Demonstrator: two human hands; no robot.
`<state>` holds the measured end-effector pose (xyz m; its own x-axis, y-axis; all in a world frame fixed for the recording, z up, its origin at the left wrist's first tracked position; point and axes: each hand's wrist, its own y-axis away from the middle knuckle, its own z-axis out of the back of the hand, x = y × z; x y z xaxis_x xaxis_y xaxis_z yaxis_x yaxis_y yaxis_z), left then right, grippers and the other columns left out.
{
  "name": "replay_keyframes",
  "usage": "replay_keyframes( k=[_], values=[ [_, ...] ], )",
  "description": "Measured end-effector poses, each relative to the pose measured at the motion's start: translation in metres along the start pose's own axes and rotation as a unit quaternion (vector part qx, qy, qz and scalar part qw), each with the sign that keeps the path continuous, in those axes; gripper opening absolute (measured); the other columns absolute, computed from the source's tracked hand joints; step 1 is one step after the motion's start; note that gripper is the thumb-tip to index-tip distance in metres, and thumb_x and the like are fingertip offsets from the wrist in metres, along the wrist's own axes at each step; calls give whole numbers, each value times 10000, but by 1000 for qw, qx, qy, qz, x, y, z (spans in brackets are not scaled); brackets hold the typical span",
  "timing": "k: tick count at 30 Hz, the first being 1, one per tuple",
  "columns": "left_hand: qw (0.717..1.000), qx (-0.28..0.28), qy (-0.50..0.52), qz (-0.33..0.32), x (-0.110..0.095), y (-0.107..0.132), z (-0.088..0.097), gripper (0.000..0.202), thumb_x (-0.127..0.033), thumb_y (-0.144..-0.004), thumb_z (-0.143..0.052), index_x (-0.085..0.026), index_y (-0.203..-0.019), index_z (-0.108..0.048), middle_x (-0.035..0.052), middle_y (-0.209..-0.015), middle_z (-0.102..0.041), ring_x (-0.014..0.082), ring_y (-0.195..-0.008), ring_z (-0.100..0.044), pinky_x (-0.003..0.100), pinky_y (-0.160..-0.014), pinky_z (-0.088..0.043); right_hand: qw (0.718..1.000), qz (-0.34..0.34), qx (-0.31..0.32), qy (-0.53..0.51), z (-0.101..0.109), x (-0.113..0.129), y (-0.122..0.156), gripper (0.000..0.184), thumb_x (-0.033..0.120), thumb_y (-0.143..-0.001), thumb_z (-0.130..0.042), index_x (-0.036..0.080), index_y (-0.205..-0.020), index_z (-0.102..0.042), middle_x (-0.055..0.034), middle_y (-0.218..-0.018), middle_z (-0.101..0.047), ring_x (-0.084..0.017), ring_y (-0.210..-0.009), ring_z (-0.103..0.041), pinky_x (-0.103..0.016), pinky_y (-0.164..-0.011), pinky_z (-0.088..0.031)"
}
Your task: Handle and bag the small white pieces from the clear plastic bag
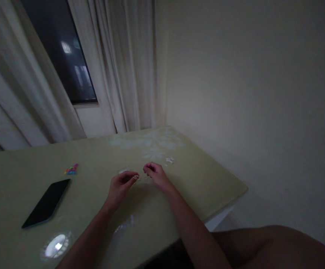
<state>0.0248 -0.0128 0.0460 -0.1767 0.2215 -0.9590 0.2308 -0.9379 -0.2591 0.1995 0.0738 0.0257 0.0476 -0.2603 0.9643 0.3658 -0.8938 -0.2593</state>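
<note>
Thumb and fingertips of the left hand (119,184) are pinched nearly together on a thin pale loop (135,177), which shows at the fingertips, just above the table (207,179) (whether it is one strand or several is too small to make out). At three o'clock from it, near but apart, the right hand (156,173) is loosely curled, thumb drawn in close to the forefinger; I cannot tell whether anything sits between those fingertips. Faint clear shapes lie on the tabletop between the hands, too blurred to name.

At twelve o'clock from the left hand, just beyond its knuckles, lies a clear packet (123,170). A small cluster of white pieces (169,160) lies between one and two o'clock from the right hand. Colourful pieces (71,170) are bunched at nine o'clock from the left hand, well apart from it, while a black tablet (47,203) lies between eight and nine. A shiny round dish (56,246) sits between seven and eight, beside the left forearm, and crumpled clear film (124,224) lies at six.

Farther off, a dark window (64,48) stands at eleven o'clock, a pale curtain (134,67) at twelve and a plain wall (249,93) at two.
</note>
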Motion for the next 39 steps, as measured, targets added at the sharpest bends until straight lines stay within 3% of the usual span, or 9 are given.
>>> replay_keyframes(
  k=[5,10,16,20,23,28,31,34,39],
  values=[
    [1000,5,13,-10,3,1,-2,347,-515,-722,-871,-198,-847,-804,86,-848,-816,243,-776,-768,345,-740,-621,998,2,24,-52,-9,12,8,289,481,-865,-696,196,-839,-660,12,-760,-612,-149,-716,-542,-274,-699,-432],
    [999,15,40,3,0,2,-4,423,-493,-735,-877,-196,-1026,-804,81,-909,-823,248,-824,-776,363,-785,-621,997,10,42,-68,-11,15,11,290,477,-855,-717,194,-840,-656,28,-746,-589,-137,-694,-526,-271,-695,-415],
    [1000,13,13,-5,-7,1,-3,370,-531,-719,-861,-193,-865,-820,80,-876,-822,255,-819,-762,350,-784,-609,997,24,46,-54,-16,13,11,276,473,-890,-695,199,-860,-675,10,-775,-621,-154,-724,-553,-275,-711,-435],
    [999,-50,4,-5,-7,-2,3,438,-588,-726,-838,-187,-899,-806,53,-793,-776,193,-697,-690,291,-659,-569,995,42,-81,49,-10,4,6,210,330,-994,-549,195,-905,-683,-37,-869,-670,-181,-807,-606,-291,-761,-468],
    [996,-93,4,-3,-8,-4,6,481,-629,-733,-814,-180,-904,-785,26,-733,-724,162,-644,-634,265,-618,-539,968,43,-136,205,-4,-3,6,160,191,-974,-551,181,-943,-708,-74,-975,-677,-204,-919,-626,-314,-859,-481],
    [992,-124,4,-10,-14,-4,6,518,-675,-735,-783,-175,-865,-741,11,-702,-676,147,-614,-595,252,-594,-511,921,32,-88,378,4,-9,12,228,126,-951,-623,171,-1130,-757,-120,-1180,-690,-251,-1131,-603,-352,-1026,-442],
    [992,-123,8,-5,-15,-3,5,519,-674,-732,-786,-175,-868,-738,9,-697,-663,152,-617,-595,259,-595,-516,902,23,-45,429,6,-10,14,281,149,-984,-623,208,-1230,-745,-104,-1244,-701,-255,-1161,-597,-358,-1032,-434],
    [992,-123,9,-1,-14,-3,5,515,-668,-732,-789,-174,-869,-740,6,-693,-655,150,-617,-589,257,-596,-513,890,12,-23,455,7,-9,14,240,198,-983,-667,231,-1201,-764,-93,-1199,-721,-260,-1131,-606,-356,-992,-445],
    [993,-114,1,-3,-11,-3,5,498,-656,-758,-776,-175,-885,-745,4,-700,-655,149,-624,-590,252,-599,-503,889,5,-41,455,8,-8,13,137,173,-970,-683,206,-1050,-790,-101,-1098,-724,-248,-1074,-626,-327,-948,-457]
  ],
)
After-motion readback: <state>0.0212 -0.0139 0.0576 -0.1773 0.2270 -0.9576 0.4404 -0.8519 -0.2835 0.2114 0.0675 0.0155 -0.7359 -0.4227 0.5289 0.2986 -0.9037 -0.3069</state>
